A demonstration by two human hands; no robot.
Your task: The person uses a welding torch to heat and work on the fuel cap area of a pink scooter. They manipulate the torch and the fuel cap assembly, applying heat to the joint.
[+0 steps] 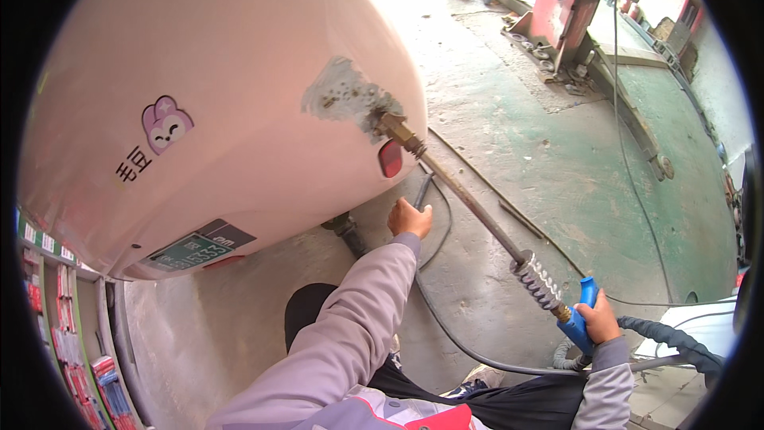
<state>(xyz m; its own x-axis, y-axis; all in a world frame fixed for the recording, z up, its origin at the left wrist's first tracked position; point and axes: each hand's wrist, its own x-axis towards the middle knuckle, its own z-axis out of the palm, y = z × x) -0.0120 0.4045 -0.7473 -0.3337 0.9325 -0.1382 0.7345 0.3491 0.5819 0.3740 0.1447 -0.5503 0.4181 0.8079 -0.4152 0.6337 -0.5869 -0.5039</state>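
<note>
Bare patch: the grey, paintless area [338,89] is showing on the rounded corner of the pink car body [255,56], above the red reflector [390,158]; it is looking blotchy, with dark spots and ragged edges.
Rod tool: the long, brownish metal rod [477,203] is slanting from the patch down to the right hand, carrying a brass-coloured tip [404,134], a silvery coil [541,280] and a blue handle [574,330].
Tip contact: it is overlapping the patch's lower right edge; I cannot tell whether it is touching.
Right hand [601,320]: its fingers are wrapping firmly around the blue handle.
Left hand [411,220]: it is hovering below the reflector, fingers curling beside a dark, thin piece [425,186]; whether it is gripping that, I cannot tell.
Done: the paint is already missing over the patch, and spots are marking the metal.
Left: the patch is seemingly needing more work, since its surface is looking rough and unpainted.
</note>
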